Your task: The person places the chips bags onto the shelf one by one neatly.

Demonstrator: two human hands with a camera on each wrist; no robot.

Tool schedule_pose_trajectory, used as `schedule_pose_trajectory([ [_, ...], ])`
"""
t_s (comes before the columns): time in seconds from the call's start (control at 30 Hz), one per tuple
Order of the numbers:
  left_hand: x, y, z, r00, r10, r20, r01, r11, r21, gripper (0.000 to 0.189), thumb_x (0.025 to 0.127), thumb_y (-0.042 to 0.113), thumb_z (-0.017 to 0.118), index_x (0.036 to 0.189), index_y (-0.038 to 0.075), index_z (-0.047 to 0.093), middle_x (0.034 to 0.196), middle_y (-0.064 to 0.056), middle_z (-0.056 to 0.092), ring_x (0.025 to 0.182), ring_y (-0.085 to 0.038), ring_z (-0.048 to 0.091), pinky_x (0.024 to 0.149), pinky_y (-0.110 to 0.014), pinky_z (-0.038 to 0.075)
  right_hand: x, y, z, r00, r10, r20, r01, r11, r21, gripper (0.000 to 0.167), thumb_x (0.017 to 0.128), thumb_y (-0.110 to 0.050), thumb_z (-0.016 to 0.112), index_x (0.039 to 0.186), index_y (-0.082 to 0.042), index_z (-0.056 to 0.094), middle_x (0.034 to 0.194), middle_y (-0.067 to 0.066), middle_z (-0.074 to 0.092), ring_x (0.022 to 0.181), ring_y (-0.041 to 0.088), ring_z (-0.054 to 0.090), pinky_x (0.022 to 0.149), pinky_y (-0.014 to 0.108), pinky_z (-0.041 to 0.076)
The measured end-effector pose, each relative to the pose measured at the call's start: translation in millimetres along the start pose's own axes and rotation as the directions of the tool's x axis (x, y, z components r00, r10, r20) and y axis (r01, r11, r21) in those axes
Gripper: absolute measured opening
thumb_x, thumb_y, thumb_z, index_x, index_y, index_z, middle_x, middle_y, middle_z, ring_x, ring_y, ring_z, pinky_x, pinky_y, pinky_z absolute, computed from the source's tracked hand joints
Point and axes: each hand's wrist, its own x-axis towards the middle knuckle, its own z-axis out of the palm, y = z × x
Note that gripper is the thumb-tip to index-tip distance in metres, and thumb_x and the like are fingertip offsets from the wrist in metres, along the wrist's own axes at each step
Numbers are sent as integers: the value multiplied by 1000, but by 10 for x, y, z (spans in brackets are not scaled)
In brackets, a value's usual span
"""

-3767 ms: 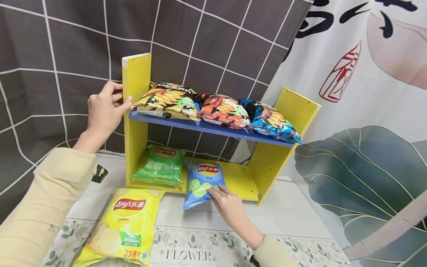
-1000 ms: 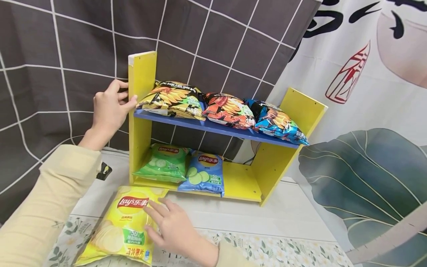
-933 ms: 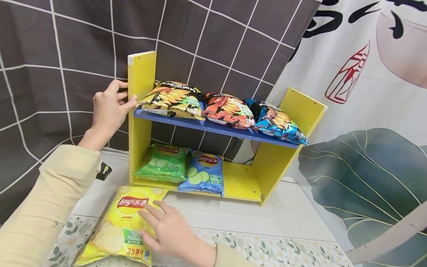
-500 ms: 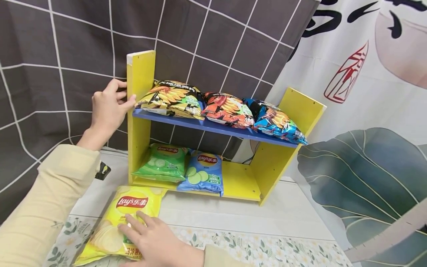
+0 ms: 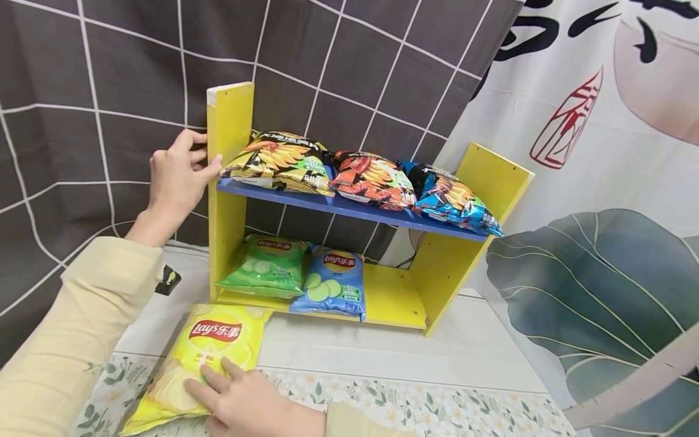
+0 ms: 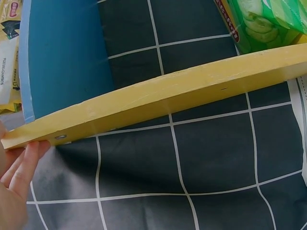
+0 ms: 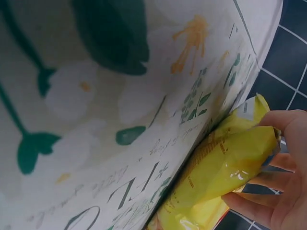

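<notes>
My left hand (image 5: 180,176) grips the upright left side panel (image 5: 232,121) of a small yellow shelf, thumb at the front edge and fingers behind it. In the left wrist view its fingers (image 6: 24,170) lie against the panel's outer face. A yellow bag of potato chips (image 5: 213,331) lies on the table in front of the shelf. My right hand (image 5: 246,397) holds this bag at its lower right part, fingers spread over the printed face. The right wrist view shows the thumb at the crumpled end of the bag (image 7: 225,167) and the fingers on the other side.
Gold (image 5: 278,161), red (image 5: 374,181) and blue (image 5: 455,200) chip bags lie on the blue upper board (image 5: 327,203). Below, a green bag (image 5: 267,267) and a light-blue bag (image 5: 333,282) lean side by side, with bare yellow board (image 5: 395,294) to their right. A dark checked curtain (image 5: 136,79) hangs behind.
The right hand has let go of the light-blue bag, now set back on the lower board, and has moved left and down onto the yellow bag. The left hand keeps its grip.
</notes>
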Motion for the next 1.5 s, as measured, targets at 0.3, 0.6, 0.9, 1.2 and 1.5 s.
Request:
schedule_pose_trajectory([
  [0.3,-7,4,-3,1000,-2,0,2,1000,-1,32,88,15,64,116,1,60,114,-20,67,98,-34,69,84,-43,54,-13,-29,-53,999,13,31,-13,1000,-20,53,92,-33,56,141,-18,44,135,1,58,114,17,63,59,18,56],
  [0.6,-6,-3,-8,1000,-5,1,5,1000,-13,33,88,14,64,117,0,60,114,-22,66,98,-35,68,84,-38,53,-32,-96,-40,999,20,-49,-22,999,-38,55,91,-45,57,140,-21,44,131,0,54,107,13,59,66,11,52],
  [0.9,-3,-1,-4,1000,-2,0,2,1000,-3,31,87,13,65,115,0,61,111,-21,68,96,-34,70,83,-40,55,35,-153,52,995,55,-88,-66,989,-131,69,92,-56,50,147,-16,37,137,8,56,116,27,62,75,22,58],
  [1.2,5,-8,-6,1000,4,-7,-4,1000,-10,31,87,15,65,115,1,61,111,-21,68,94,-35,70,66,9,29,-2,-73,-138,998,48,-43,-50,997,-59,51,100,-33,46,147,-14,39,138,11,56,112,25,65,71,21,58],
  [1.5,1,-10,-8,1000,3,-4,-3,1000,-5,31,87,15,65,114,1,61,113,-20,67,97,-33,69,71,6,39,-105,-4,-275,997,49,-62,-45,996,76,52,97,-30,54,146,-16,41,142,10,52,119,24,61,75,21,58],
])
